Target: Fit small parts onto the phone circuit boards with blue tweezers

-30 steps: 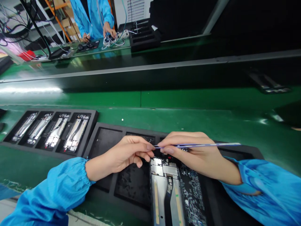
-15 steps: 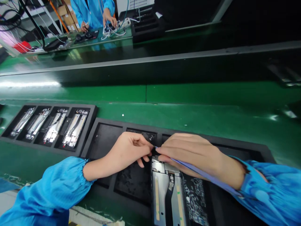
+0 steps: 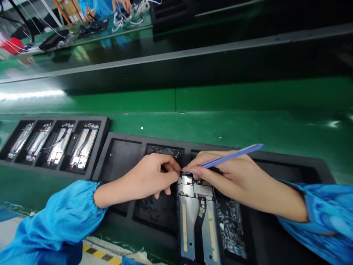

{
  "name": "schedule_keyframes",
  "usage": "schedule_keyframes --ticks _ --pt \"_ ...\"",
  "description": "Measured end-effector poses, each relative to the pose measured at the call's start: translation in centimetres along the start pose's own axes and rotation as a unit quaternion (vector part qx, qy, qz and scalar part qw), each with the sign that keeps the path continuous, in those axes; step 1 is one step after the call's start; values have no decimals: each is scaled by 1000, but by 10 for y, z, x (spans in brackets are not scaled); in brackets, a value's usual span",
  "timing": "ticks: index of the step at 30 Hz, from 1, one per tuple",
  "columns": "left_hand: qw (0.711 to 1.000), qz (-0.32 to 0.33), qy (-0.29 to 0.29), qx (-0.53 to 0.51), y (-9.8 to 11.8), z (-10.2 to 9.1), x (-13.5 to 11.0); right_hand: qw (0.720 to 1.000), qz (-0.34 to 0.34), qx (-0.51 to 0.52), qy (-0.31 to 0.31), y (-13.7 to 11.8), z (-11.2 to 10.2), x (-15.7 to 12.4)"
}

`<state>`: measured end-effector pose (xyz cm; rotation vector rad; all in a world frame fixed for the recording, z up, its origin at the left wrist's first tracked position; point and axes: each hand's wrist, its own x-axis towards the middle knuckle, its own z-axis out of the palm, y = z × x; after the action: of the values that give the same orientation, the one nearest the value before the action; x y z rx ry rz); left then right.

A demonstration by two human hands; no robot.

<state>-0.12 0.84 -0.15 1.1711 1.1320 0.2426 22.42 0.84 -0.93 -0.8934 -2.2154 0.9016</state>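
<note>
My right hand pinches a thin blue stick tool, whose tip meets the top edge of an opened phone frame lying in a black foam tray. My left hand is closed in a pinch right at the same spot, fingertips touching the phone's upper left corner; what it pinches is too small to see. Both wrists rest over the tray, in blue sleeves.
A second black foam tray at the left holds several phone frames. A green conveyor belt runs behind the trays. Far back left, another person's hands work among cables at a bench.
The blue tool's free end has swung up from along my right forearm to point up and right. Both hands stay pinched at the phone's top edge. The view has tilted down.
</note>
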Motion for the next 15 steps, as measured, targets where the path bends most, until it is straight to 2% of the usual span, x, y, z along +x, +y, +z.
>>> schedule_keyframes --ticks 3,7,11,15 --pt "999 -14 -24 24 2 1 1 1000 -17 -9 5 -1 4 1" --pt "998 -29 -48 -8 1 1 4 1000 -27 -6 4 -3 5 -1" --pt "998 -23 -55 -32 -4 1 7 1000 0 9 -2 -2 4 -3" --pt "998 -22 -59 -32 -7 1 7 1000 -15 8 -14 2 3 -4"
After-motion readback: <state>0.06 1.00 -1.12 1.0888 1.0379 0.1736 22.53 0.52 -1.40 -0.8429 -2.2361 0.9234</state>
